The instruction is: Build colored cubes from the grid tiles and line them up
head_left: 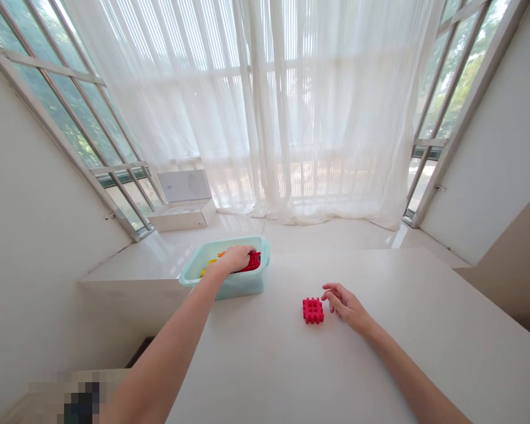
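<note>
My left hand (235, 258) reaches into a light teal plastic bin (247, 284) at the table's far left edge, its fingers closed over a red waffle block (252, 261). Yellow and orange pieces (212, 259) show in the bin beside the hand. A small red square waffle block (313, 310) lies flat on the white table (335, 365). My right hand (345, 304) rests on the table just right of that block, fingers loosely curled and apart, holding nothing and not touching it.
Beyond the table runs a white window ledge (335, 232) with an open white box (181, 203) on its left. Sheer white curtains (282, 106) hang behind. White walls close in on both sides.
</note>
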Demonstrator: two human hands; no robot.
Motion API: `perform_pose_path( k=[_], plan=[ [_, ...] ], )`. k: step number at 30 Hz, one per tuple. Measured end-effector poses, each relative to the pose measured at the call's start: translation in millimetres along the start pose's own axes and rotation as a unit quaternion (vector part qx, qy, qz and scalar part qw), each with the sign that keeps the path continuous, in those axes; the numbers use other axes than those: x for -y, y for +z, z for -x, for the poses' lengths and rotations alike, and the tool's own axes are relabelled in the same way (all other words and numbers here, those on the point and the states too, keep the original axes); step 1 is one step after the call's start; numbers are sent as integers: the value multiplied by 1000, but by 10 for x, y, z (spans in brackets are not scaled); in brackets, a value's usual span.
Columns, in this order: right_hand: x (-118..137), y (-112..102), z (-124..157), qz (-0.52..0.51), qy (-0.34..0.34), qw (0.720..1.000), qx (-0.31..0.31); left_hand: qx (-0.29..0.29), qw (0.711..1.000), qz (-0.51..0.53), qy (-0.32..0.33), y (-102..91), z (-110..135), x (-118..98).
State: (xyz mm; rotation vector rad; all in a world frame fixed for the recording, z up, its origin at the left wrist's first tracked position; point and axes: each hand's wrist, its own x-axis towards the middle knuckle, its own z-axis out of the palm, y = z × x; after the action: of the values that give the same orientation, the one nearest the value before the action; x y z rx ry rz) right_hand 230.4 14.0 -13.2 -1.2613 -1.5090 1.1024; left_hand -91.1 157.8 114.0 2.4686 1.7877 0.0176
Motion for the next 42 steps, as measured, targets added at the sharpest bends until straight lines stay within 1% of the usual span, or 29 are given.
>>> perform_pose_path(
  k=[2, 5, 7, 9, 10, 11, 12, 13, 14, 16, 17, 19, 20, 22, 24, 26, 28, 29, 32, 37, 39, 40, 42],
  plan=[
    [12, 6, 2, 6, -6, 1000, 1, -26, 1000, -7, 4, -2, 1, -12],
    [40, 15, 8, 12, -9, 1000, 3, -79, 997, -18, 6, -24, 52, -29],
    [62, 14, 14, 11, -9, 1000, 3, -124, 992, -28, -8, -42, 119, -44],
    [82, 5, 19, 9, -12, 1000, -3, -185, 982, -18, -28, -48, 207, -82],
    [91, -2, 21, 7, -14, 1000, -9, -223, 974, 13, -33, -41, 257, -117],
    [98, -10, 22, 5, -15, 1000, -17, -261, 963, 65, -29, -24, 307, -169],
    [103, -18, 22, 3, -18, 1000, -24, -296, 945, 136, -18, 6, 358, -237],
    [107, -26, 21, 1, -20, 999, -31, -321, 921, 219, -1, 50, 407, -323],
    [111, -32, 20, -2, -23, 999, -36, -328, 896, 299, 19, 110, 454, -424],
    [119, -43, 20, -11, -29, 999, -38, -305, 854, 418, 56, 272, 541, -656],
    [125, -48, 22, -16, -32, 999, -36, -287, 840, 454, 72, 370, 581, -775],
    [144, -57, 35, -26, -35, 999, -27, -267, 828, 483, 99, 581, 655, -985],
    [156, -60, 45, -29, -35, 999, -20, -276, 828, 475, 115, 686, 690, -1067],
    [185, -61, 73, -33, -36, 999, -2, -323, 832, 418, 171, 874, 753, -1171],
    [216, -49, 107, -43, -34, 998, 36, -367, 830, 334, 253, 1016, 804, -1206],
    [244, -28, 139, -54, -33, 995, 74, -383, 822, 274, 321, 1101, 843, -1199],
    [263, -7, 162, -51, -37, 995, 82, -383, 817, 253, 350, 1136, 866, -1182],
    [270, 0, 169, -44, -41, 996, 72, -381, 816, 250, 354, 1141, 873, -1176],
    [285, 4, 178, -21, -55, 997, 40, -370, 820, 244, 362, 1141, 878, -1175],
    [312, -7, 181, 24, -68, 996, 44, -348, 833, 238, 359, 1163, 874, -1200],
    [313, -1, 174, 47, -67, 996, 45, -320, 849, 245, 341, 1149, 883, -1202],
    [310, 3, 168, 59, -67, 995, 43, -293, 860, 255, 330, 1132, 891, -1200],
    [297, 7, 154, 81, -72, 993, 36, -219, 880, 283, 312, 1081, 910, -1190]
  ],
)
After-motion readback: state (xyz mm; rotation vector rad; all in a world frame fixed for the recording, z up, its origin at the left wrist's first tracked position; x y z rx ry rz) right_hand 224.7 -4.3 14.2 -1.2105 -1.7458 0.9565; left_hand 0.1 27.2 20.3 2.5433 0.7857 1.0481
